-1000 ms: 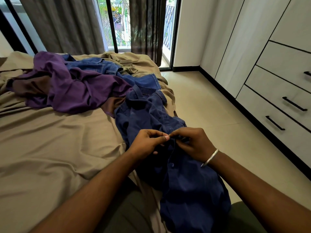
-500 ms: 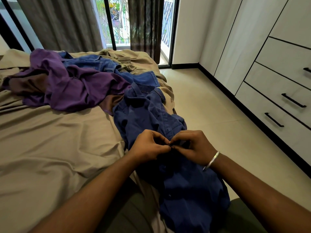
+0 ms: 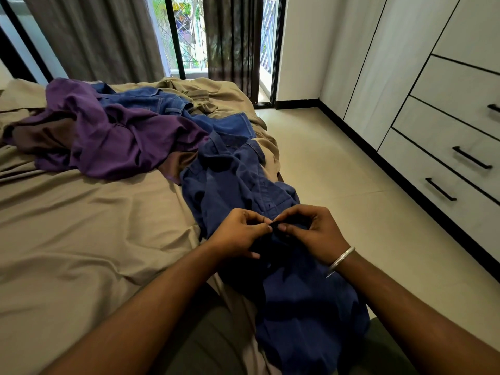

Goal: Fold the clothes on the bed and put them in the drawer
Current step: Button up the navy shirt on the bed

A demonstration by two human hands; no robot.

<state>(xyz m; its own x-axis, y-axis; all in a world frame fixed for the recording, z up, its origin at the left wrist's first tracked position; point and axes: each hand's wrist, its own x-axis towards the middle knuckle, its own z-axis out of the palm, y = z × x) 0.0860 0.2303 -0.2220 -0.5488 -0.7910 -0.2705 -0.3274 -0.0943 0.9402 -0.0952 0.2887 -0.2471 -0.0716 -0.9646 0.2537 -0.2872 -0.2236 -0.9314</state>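
Note:
A dark blue button shirt point(image 3: 243, 185) stretches from the bed point(image 3: 81, 239) down across my lap. My left hand point(image 3: 240, 234) and my right hand point(image 3: 311, 234) meet over its front placket, both pinching the cloth between thumb and fingertips. A silver bangle sits on my right wrist. Behind the shirt lie a crumpled purple garment point(image 3: 113, 131), blue jeans point(image 3: 167, 104) and a tan garment point(image 3: 200, 96) in a heap. White drawers point(image 3: 438, 169) with black handles stand at the right, all closed.
The bed has a wrinkled beige sheet. A tiled floor strip point(image 3: 338, 190) runs between bed and drawer unit. Grey curtains point(image 3: 102, 36) and a glass balcony door point(image 3: 189, 33) stand behind the bed.
Both hands stay pinched together at the shirt's placket with small finger shifts. The view has tilted slightly, so the heap sits a bit higher in frame.

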